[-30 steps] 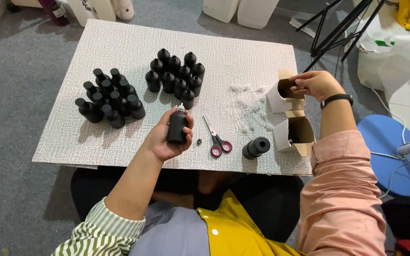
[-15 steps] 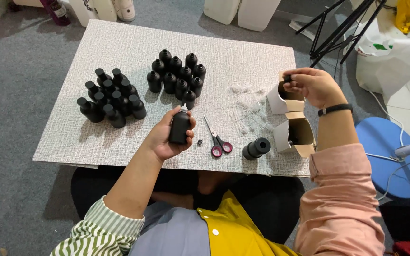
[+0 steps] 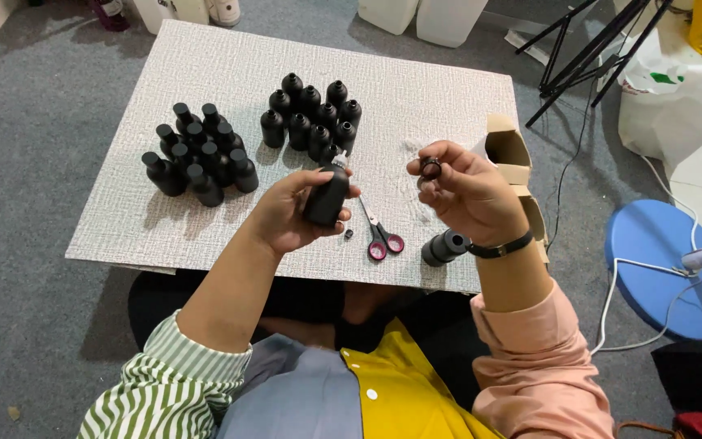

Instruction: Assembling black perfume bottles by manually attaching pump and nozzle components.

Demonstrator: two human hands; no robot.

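My left hand [image 3: 286, 213] grips a black bottle [image 3: 327, 196] upright above the near part of the white board [image 3: 205, 89]; its neck is uncapped and pale. My right hand [image 3: 469, 195] is raised just to the right of it and pinches a small black cap [image 3: 431, 168] between thumb and fingers. Below the two hands lie red-handled scissors [image 3: 381, 236] and a tiny black piece [image 3: 348, 234]. A black bottle [image 3: 444, 247] lies on its side under my right wrist.
Two clusters of several capped black bottles stand on the board, one at left [image 3: 199, 162], one at centre [image 3: 310, 119]. Open cardboard boxes [image 3: 508, 151] sit at the board's right edge. A blue round stool [image 3: 666, 271], tripod legs [image 3: 587, 49] and a white bag [image 3: 672, 97] stand to the right.
My right hand has come away from the cardboard boxes leftward, carrying a cap toward the bottle. My left hand has lifted the bottle slightly and tipped it toward the right hand.
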